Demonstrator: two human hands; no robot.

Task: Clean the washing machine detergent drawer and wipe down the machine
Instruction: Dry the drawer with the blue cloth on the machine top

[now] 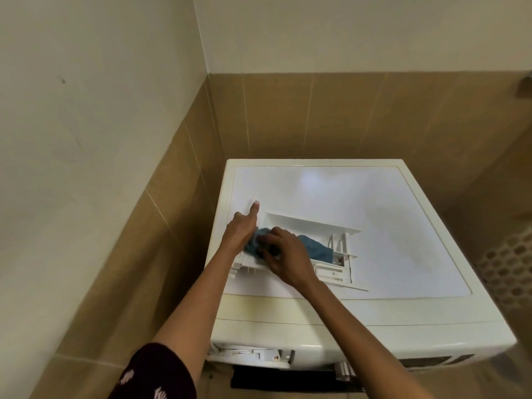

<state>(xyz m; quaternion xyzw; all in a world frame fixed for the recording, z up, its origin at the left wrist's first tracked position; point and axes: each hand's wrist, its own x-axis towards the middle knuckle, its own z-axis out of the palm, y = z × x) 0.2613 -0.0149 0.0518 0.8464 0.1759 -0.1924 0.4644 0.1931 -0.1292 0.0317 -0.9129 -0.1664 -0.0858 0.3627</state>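
Head view: my left hand [240, 231] grasps the left end, and my right hand [283, 254] clutches a blue cloth [315, 247] inside the detergent drawer [313, 223], which lies removed on top of the washing machine [403, 211]. Drawer cleaning looks under way; I judge that refitting it and wiping the machine remain.

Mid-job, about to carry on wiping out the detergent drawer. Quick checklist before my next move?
1. Drawer removed and lying on the machine top: ok.
2. Blue cloth inside the drawer: ok.
3. Right hand grips the blue cloth: ok.
4. Left hand at the drawer's left end, steadying it firmly: cannot tell.
5. Compartments clean: cannot tell, the blue cloth and hands cover them.
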